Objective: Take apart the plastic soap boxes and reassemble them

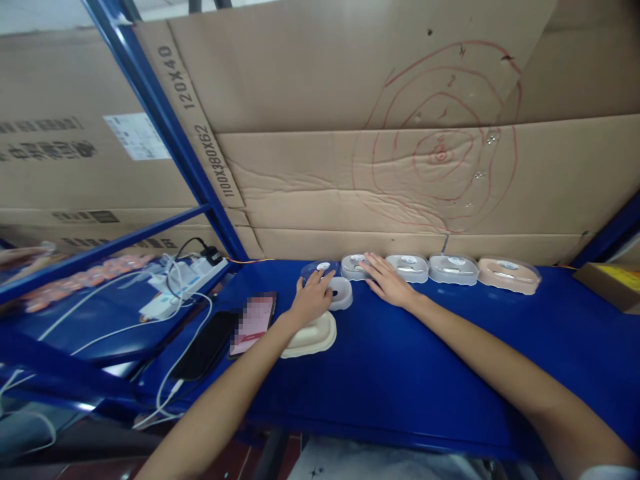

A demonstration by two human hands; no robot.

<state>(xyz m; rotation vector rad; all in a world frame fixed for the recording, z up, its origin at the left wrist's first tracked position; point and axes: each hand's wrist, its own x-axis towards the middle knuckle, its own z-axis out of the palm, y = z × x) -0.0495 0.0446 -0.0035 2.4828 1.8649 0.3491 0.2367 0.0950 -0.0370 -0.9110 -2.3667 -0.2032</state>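
My left hand (313, 299) reaches to the back of the blue shelf with its fingers spread over a clear plastic lid (324, 267). The fingers and thumb hide part of this lid. Right beside that hand sits a small whitish tray (342, 294) with a dark spot in its hollow. Under the wrist lies a cream moulded tray (315, 335), partly covered by the forearm. My right hand (389, 279) is open, its fingertips at a grey lidded container (354, 267). Just behind the right hand stands another grey lidded container (409, 268).
Further right in the row are a grey container (454, 270) and a peach one (510, 275). A phone (254, 323), a black case-like object (206, 347), cables and a power strip (165, 303) lie left. Cardboard (300, 160) stands behind; a box (613, 285) sits right.
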